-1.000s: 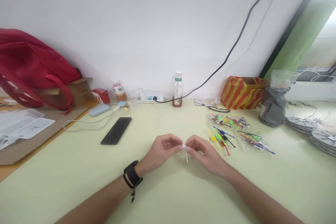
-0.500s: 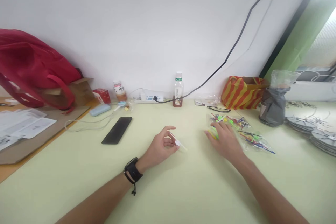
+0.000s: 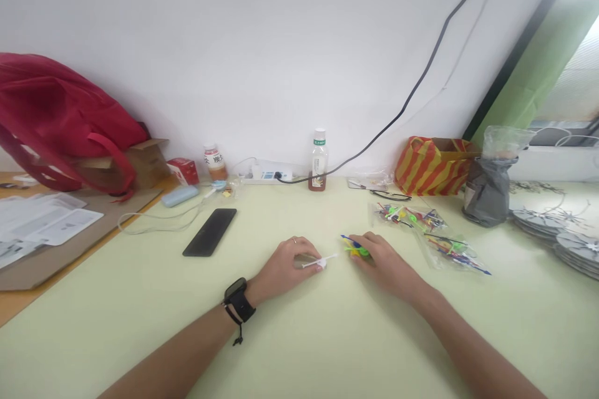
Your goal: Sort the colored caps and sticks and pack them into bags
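Left hand [image 3: 283,266]: pinches white spinner [image 3: 322,263] right of phone [image 3: 209,232]
Right hand [image 3: 392,267]: half-curled, gripping coloured spinners [image 3: 357,251], now nearer phone, likely handier

You've a white piece [image 3: 322,262] in your L hand [image 3: 283,269]; your watch [image 3: 239,300] is blk; blue, yel. & bright-grn pieces [image 3: 359,250] at your R hand [image 3: 388,267]; your tabletop [image 3: 299,343] is plain pale yel.-grn; multicol. bits in clear bags [image 3: 412,217], w/ red, blue, grn & yel. showing; striped bag [image 3: 423,165] w/ red & yel. bands; phone [image 3: 210,232] blk; backpack [image 3: 65,106] deep red; small box [image 3: 183,171] red w/ white marks; slim block [image 3: 180,196] lt blue; stacked discs [image 3: 578,250] grey; wall [image 3: 234,43] white
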{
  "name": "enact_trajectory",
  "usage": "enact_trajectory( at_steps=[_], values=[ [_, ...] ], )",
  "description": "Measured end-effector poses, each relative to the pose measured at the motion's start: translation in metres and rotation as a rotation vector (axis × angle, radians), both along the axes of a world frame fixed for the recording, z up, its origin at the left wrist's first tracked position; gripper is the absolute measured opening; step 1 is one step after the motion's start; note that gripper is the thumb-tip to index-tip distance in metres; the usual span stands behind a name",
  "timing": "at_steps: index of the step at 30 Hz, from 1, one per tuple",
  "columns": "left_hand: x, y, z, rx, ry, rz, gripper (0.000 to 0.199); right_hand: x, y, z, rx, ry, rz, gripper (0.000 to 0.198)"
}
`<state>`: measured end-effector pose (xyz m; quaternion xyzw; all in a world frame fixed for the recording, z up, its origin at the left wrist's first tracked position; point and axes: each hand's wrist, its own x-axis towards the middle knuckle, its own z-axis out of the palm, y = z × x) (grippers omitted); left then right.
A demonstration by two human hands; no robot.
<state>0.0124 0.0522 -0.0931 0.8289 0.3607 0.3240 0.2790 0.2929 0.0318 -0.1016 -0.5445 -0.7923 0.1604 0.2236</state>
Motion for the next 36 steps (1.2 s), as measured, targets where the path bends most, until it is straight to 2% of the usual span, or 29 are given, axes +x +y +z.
enact_trajectory(
  at_steps=[3, 6, 10, 13, 16, 18, 20, 23, 27, 31, 36],
  values=[
    [0.001, -0.002, 0.0, 0.017, 0.007, -0.027, 0.013, -0.014, -0.005, 0.003, 0.019, 0.114, 0.136, 0.048],
    [0.001, -0.004, 0.001, 0.047, 0.0, -0.036, 0.027, -0.014, -0.007, 0.012, 0.063, 0.133, 0.18, 0.056],
    [0.0, -0.003, 0.001, 0.06, 0.043, -0.033, 0.044, 0.011, -0.005, 0.024, 0.15, 0.0, 0.069, 0.071],
    [-0.002, -0.003, -0.001, 0.048, 0.096, -0.031, 0.052, 0.036, -0.004, 0.027, 0.053, -0.098, -0.047, 0.081],
    [-0.003, -0.003, -0.003, 0.037, 0.123, -0.05, 0.053, 0.05, -0.003, 0.026, -0.159, -0.055, -0.052, 0.071],
    [-0.003, -0.003, -0.004, 0.028, 0.114, -0.051, 0.047, 0.051, -0.001, 0.023, -0.216, 0.022, -0.057, 0.057],
    [-0.002, -0.002, -0.004, 0.023, 0.093, -0.043, 0.041, 0.047, 0.003, 0.019, -0.194, 0.085, -0.052, 0.045],
    [-0.002, 0.0, -0.004, 0.039, 0.072, -0.028, 0.038, 0.039, 0.01, 0.013, -0.138, 0.141, -0.039, 0.039],
    [-0.004, 0.006, -0.005, 0.07, 0.063, 0.026, 0.033, 0.032, 0.016, 0.004, -0.109, 0.219, -0.037, 0.037],
    [-0.006, 0.014, -0.011, 0.033, 0.04, 0.115, 0.028, 0.027, 0.018, 0.0, -0.085, 0.31, 0.015, 0.034],
    [-0.004, 0.016, -0.017, -0.012, -0.062, 0.103, 0.026, 0.012, 0.012, -0.001, -0.116, 0.417, 0.078, 0.038]
  ],
)
